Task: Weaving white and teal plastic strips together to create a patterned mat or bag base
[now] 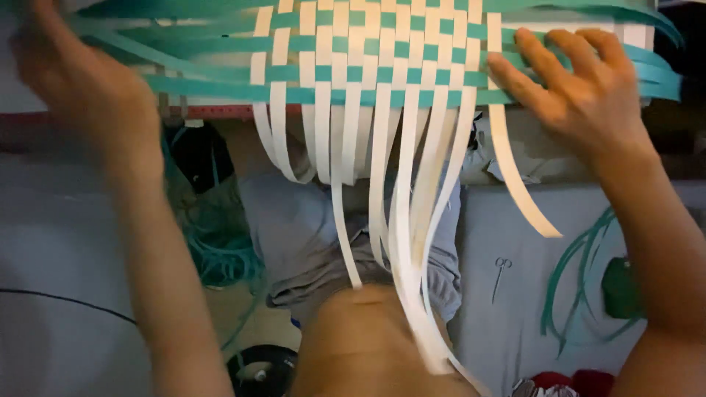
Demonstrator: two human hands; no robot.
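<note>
head view:
woven mat (pixel 368 51): teal and white strips, top centre, between both hands
right hand (pixel 581 88): fingers spread, flat on mat's right edge
left hand (pixel 73 73): blurred, at teal strip ends on the left; grip can't tell
white strips (pixel 412 220): hang loose below the weave
scissors (pixel 500 276): on grey floor, lower right, well apart

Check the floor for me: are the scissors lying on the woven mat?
No, the scissors lie on the grey floor, below and apart from the woven mat.

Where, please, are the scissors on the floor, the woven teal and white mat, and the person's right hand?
scissors (pixel 500 273): head view, on the blades just below the handles.
woven mat (pixel 368 51): head view, middle of the checkered weave.
right hand (pixel 581 92): head view, back of the hand, lying flat on the mat's edge.
</note>
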